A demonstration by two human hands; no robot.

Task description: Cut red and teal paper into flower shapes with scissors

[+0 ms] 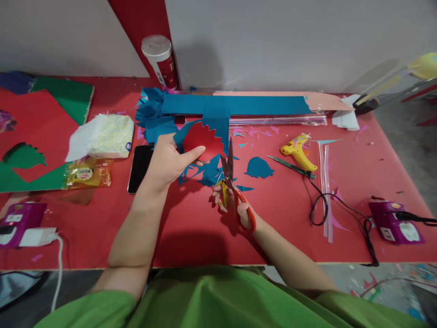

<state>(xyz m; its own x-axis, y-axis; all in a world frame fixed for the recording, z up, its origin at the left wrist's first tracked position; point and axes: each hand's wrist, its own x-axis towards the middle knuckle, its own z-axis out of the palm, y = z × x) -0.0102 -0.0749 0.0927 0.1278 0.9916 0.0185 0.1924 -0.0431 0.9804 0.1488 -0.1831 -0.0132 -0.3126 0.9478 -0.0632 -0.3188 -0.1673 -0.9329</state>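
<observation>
My left hand [169,160] pinches a red scalloped paper shape [202,139] that lies against a piece of blue paper [218,125], holding both above the red table [280,214]. My right hand [235,207] grips red-and-yellow scissors [232,182], with fingers through the handles. The blades point upward and sit at the right edge of the held paper. Blue offcuts [208,173] lie under the hands, and a cut-out blue scalloped shape [258,167] rests just to the right.
A yellow glue gun [297,151] with a black cord lies to the right. A phone [139,167], tissue pack [102,135], snack packet [87,173] and red and green sheets [30,132] sit left. A cup [160,59] stands at the wall. Purple power strips [396,222] occupy both sides.
</observation>
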